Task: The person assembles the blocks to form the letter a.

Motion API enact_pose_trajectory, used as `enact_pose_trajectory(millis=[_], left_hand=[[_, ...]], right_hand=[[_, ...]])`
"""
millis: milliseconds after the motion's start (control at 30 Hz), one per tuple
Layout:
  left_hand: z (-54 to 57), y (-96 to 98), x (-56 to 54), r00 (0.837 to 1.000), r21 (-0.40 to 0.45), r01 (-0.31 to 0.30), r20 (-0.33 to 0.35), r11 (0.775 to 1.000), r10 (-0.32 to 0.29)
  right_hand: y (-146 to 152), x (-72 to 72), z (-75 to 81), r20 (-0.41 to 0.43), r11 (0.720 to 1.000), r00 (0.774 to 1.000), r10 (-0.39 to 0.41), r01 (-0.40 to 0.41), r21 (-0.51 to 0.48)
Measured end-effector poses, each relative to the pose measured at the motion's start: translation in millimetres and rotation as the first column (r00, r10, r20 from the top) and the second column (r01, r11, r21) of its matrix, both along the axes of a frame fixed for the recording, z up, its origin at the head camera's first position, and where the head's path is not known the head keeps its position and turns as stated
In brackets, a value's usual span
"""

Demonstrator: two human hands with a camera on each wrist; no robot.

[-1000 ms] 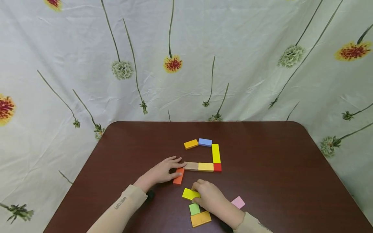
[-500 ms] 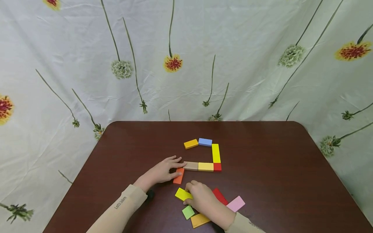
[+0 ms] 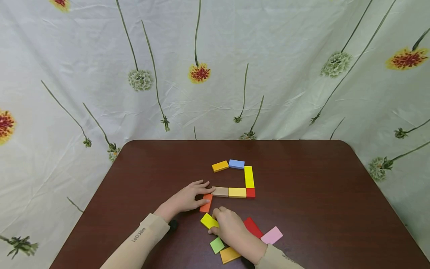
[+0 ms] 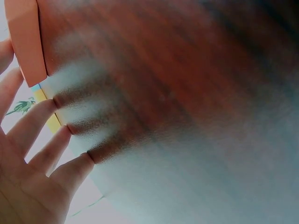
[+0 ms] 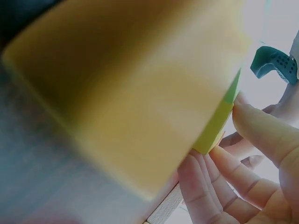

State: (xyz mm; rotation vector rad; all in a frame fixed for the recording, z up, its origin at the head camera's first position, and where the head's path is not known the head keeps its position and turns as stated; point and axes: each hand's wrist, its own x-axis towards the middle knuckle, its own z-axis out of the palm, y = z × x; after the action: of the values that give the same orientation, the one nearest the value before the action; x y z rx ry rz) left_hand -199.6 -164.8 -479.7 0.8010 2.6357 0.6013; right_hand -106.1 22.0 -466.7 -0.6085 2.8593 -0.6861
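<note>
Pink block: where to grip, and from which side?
Probably pinch the pink block across its long sides, toward its right end, coming from above and the right. It lies flat with those sides mostly exposed; its left end sits against or very near the red block, and the right hand is on that side too.

On the table (image 3: 312, 209), with the cloth (image 3: 215, 101) behind it, blocks form a partial loop. Far row: end block (image 3: 220, 166) left, second block (image 3: 236, 164) right. A side block (image 3: 249, 177) runs nearer from there to the corner block (image 3: 250, 193); leftward follow the middle block (image 3: 237, 192) and row-end block (image 3: 220, 192). The slanted block (image 3: 204, 207) lies before these, at the left hand (image 3: 188, 197). Nearer, the right hand (image 3: 230, 226) pinches the held block (image 3: 208, 220). Before it: loose block (image 3: 217, 245), then nearest block (image 3: 230, 255). Right: inner block (image 3: 252, 226), outer block (image 3: 272, 235).
</note>
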Motion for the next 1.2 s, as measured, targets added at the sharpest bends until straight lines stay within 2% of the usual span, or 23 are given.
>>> enact_pose_trajectory(millis=[533, 733, 900, 1067, 1200], left_hand=[[-2.3, -1.4, 0.4, 1.000, -0.008, -0.014, -0.010, 1.000, 0.013], [-1.2, -1.3, 2.1, 1.000, -0.012, -0.016, -0.005, 1.000, 0.016], [-2.5, -0.7, 1.7, 1.000, -0.022, -0.019, -0.003, 1.000, 0.019], [-2.7, -0.7, 1.2, 1.000, -0.026, -0.010, -0.010, 1.000, 0.010], [-2.3, -0.2, 0.6, 1.000, -0.017, -0.007, -0.009, 1.000, 0.007]], right_hand=[[-6, 0.4, 4.0, 0.046, 1.000, 0.999, -0.027, 0.027, 0.010], [7, 3.1, 4.6, 0.031, 0.997, 0.998, -0.050, 0.052, -0.064], [33, 4.4, 5.4, -0.013, 0.987, 0.993, -0.114, 0.111, -0.112], [62, 9.8, 6.9, -0.039, 0.975, 0.976, -0.215, 0.212, -0.065], [80, 15.0, 8.1, -0.026, 0.957, 0.957, -0.289, 0.289, -0.017]])
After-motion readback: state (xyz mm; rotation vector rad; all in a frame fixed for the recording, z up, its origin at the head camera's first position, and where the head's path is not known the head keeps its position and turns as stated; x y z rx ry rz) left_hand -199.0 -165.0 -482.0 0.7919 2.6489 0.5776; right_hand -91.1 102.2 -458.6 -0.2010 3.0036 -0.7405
